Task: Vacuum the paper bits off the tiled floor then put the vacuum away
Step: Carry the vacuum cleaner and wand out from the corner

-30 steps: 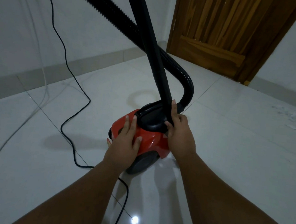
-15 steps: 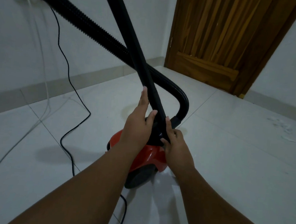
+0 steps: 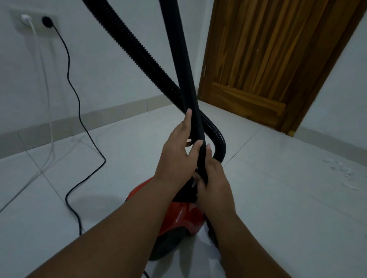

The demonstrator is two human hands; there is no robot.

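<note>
Toward the middle of the tiled floor (image 3: 281, 211) sits the red vacuum (image 3: 179, 216), partly hidden under both forearms, and just above it the two hands are stacked on the black tube (image 3: 183, 63). The left hand (image 3: 177, 158) holds higher up, thumb hooked across the front and a finger laid straight along the tube. The right hand (image 3: 214, 184) is curled round the tube's lower end, close to the vacuum's top. That paired hold likely steadies a long, top-heavy tube — one hand guiding, the other bearing the load — though whether the end is being lifted from or set onto the body cannot be told. The ribbed hose (image 3: 128, 39) crosses behind the tube and loops down to the vacuum's far side. A black cord (image 3: 80, 110) runs to the wall socket (image 3: 34, 21), so the machine looks ready for power. Paper bits (image 3: 345, 172) lie well apart, along the floor's right edge past the wooden door (image 3: 270, 58) — seemingly not yet cleaned.
</note>
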